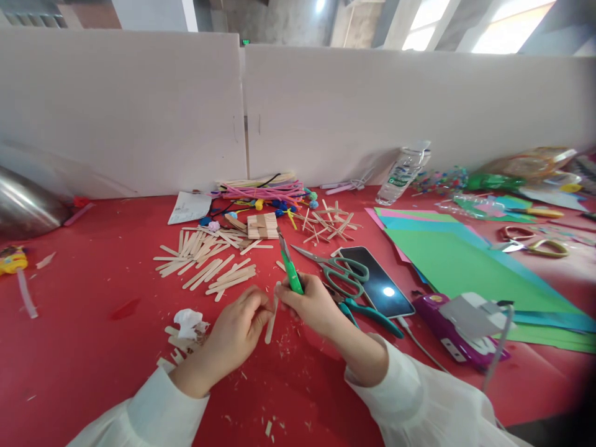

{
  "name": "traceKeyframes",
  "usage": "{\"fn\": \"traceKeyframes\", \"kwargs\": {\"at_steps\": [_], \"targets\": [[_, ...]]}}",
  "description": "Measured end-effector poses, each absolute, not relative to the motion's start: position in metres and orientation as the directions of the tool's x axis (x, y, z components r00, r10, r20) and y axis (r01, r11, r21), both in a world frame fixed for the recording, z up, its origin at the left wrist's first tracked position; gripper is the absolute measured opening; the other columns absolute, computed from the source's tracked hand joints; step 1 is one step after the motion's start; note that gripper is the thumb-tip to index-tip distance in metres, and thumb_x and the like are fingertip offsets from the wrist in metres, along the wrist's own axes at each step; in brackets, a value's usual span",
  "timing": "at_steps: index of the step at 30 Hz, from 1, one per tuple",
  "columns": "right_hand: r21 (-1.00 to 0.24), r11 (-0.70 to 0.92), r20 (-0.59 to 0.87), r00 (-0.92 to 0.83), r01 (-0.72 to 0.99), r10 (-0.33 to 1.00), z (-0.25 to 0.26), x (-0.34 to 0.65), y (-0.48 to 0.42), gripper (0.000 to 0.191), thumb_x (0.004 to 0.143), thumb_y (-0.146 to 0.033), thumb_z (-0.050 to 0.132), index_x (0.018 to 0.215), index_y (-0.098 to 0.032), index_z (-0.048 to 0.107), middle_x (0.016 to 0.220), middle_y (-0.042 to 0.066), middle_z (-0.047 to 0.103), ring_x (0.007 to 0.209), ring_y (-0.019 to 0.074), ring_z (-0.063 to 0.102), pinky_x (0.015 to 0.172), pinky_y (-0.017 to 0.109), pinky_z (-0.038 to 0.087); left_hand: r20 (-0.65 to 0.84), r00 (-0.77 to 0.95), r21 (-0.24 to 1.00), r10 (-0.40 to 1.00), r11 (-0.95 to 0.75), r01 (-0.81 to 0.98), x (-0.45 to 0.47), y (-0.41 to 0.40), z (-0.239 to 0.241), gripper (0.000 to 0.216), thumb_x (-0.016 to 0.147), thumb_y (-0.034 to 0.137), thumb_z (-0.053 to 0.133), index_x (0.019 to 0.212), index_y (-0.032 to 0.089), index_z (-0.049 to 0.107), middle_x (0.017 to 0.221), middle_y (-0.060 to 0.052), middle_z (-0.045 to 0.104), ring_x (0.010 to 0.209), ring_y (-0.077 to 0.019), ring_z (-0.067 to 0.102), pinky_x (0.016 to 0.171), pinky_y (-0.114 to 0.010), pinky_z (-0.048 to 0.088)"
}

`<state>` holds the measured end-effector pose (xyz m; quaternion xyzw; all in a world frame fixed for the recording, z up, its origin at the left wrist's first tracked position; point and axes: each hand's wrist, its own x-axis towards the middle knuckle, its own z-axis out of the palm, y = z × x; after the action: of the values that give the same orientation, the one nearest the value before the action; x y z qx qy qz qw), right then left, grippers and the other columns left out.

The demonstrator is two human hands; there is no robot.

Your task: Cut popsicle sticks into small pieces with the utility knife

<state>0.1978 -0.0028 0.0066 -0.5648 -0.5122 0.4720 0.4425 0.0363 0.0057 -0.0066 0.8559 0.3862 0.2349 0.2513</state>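
My right hand [310, 301] is closed round a green utility knife [291, 273], whose blade points up and away from me. The thumb and fingertips of the same hand also meet the top end of a wooden craft stick [272, 324]. My left hand [242, 323] pinches this stick from the left side, just above the red table. Part of the stick is hidden by my fingers. Small wood shavings [269, 428] lie scattered beneath and in front of my hands. Beside my left wrist are a crumpled white tissue [188, 323] and some cut sticks [180, 341].
Loose craft sticks [200, 254] and a bundled stack [262, 226] lie ahead. Scissors [344, 273], teal-handled pliers [372, 315] and a phone [375, 282] are close on the right. Beyond are coloured paper [447, 248], a purple power strip [447, 329] and a bottle [403, 174]. White panels [121, 112] stand behind.
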Motion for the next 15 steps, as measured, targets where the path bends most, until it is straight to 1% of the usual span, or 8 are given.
{"fn": "traceKeyframes", "kwargs": {"at_steps": [4,11,13,15], "targets": [[-0.975,-0.086,-0.093,-0.025,0.204,0.995,0.0055,0.2009,-0.0016,0.018,0.067,-0.024,0.053,0.053,-0.019,0.043,0.040,-0.009,0.040,0.037,0.0056,0.035,0.039,0.020,0.028,0.151,0.618,0.661,0.772,-0.544,0.517,0.0384,0.0029,-0.0057,0.012,0.088,0.019,0.034,0.084,0.020,0.046,0.083,-0.004,0.053,0.075,-0.0175,0.053,0.067,-0.030,0.044],[-0.967,-0.097,-0.115,-0.061,0.237,0.991,0.0087,0.2022,-0.0024,0.015,0.066,-0.021,0.051,0.053,-0.018,0.044,0.042,-0.008,0.040,0.038,0.0052,0.035,0.039,0.020,0.028,0.122,0.625,0.722,0.771,-0.502,0.477,0.0402,-0.0026,-0.0029,0.011,0.089,0.020,0.033,0.082,0.021,0.042,0.081,-0.002,0.050,0.073,-0.0161,0.051,0.067,-0.029,0.043],[-0.964,-0.100,-0.120,-0.067,0.245,0.990,0.0097,0.2022,-0.0029,0.015,0.066,-0.021,0.051,0.053,-0.019,0.044,0.042,-0.009,0.040,0.038,0.0053,0.035,0.040,0.020,0.028,0.112,0.621,0.716,0.776,-0.496,0.492,0.0406,-0.0036,-0.0035,0.011,0.089,0.020,0.032,0.083,0.021,0.041,0.080,-0.002,0.049,0.073,-0.0162,0.051,0.068,-0.029,0.043],[-0.963,-0.102,-0.122,-0.065,0.251,0.990,0.0095,0.2022,-0.0029,0.016,0.066,-0.022,0.051,0.054,-0.019,0.043,0.042,-0.009,0.039,0.039,0.0053,0.034,0.040,0.020,0.027,0.101,0.625,0.683,0.774,-0.511,0.522,0.0414,-0.0036,-0.0037,0.012,0.089,0.020,0.031,0.083,0.021,0.041,0.081,-0.003,0.049,0.073,-0.0169,0.051,0.068,-0.030,0.043]]}}
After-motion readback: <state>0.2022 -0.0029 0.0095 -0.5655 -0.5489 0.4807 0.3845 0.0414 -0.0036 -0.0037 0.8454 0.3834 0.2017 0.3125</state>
